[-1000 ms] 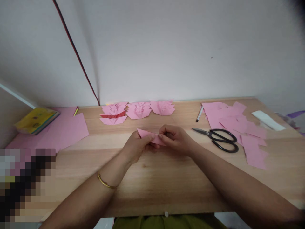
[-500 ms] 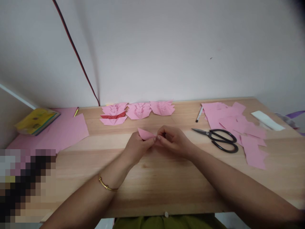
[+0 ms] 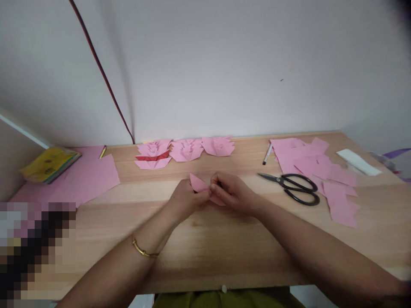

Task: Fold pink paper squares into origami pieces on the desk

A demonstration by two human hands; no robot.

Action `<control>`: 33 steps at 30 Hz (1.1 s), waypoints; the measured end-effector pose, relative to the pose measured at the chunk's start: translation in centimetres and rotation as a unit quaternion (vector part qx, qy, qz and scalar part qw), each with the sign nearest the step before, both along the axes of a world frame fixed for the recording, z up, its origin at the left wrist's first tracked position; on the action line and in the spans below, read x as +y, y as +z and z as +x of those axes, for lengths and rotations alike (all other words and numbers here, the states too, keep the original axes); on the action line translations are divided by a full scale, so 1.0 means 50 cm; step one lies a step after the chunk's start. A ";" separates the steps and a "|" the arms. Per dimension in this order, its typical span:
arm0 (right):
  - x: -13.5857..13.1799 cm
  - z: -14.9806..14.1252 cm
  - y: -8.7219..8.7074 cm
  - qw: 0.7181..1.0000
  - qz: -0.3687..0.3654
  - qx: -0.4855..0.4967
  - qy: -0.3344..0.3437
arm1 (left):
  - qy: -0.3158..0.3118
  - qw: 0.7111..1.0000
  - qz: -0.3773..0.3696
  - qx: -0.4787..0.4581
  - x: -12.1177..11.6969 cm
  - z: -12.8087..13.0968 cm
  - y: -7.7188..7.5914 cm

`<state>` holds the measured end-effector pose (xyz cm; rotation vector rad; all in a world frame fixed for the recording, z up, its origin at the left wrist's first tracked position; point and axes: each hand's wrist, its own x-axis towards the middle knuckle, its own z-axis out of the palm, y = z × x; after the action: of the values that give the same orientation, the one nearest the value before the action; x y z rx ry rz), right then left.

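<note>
A small folded piece of pink paper [image 3: 198, 183] is held between my two hands over the middle of the wooden table [image 3: 205, 256]. My left hand [image 3: 188, 196] grips its left side, thumb pointing inward. On the right, my right hand [image 3: 233, 192] pinches the paper where the fingertips of both hands meet. One pointed corner sticks up by the left fingers, and another edge shows below the right fingers. The rest of the paper is hidden by my hands. Black-handled scissors [image 3: 290, 187] lie to the right of my right hand, tip pointing left.
Along the wall lie cut pink paper pieces [image 3: 186, 150], the left one with a red strip [image 3: 152, 157]. A marker [image 3: 267, 154], pink scraps [image 3: 342, 203] and a white strip [image 3: 358, 162] lie right. Large pink sheets [image 3: 99, 177] and a yellow packet [image 3: 49, 164] are left.
The pink paper has tilted, its upper corner standing steeper and slightly further right. A lower edge now shows beneath my right fingers. Both hands keep their hold.
</note>
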<state>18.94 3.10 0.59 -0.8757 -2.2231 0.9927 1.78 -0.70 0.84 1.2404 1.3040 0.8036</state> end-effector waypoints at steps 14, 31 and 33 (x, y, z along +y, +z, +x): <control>0.007 0.003 -0.008 1.000 -0.008 -0.007 -0.008 | 0.023 0.999 -0.022 -0.025 -0.001 0.001 0.014; 0.012 0.004 -0.012 0.998 -0.049 0.008 -0.028 | 0.065 0.983 -0.052 -0.165 0.006 -0.001 -0.023; 0.012 0.003 -0.013 0.998 -0.048 0.017 -0.032 | 0.046 0.984 -0.058 -0.161 0.004 0.002 -0.021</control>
<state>19.09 3.71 -0.04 -0.9583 -2.1198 1.0840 1.89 -0.50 -0.19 0.9187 1.1310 0.9382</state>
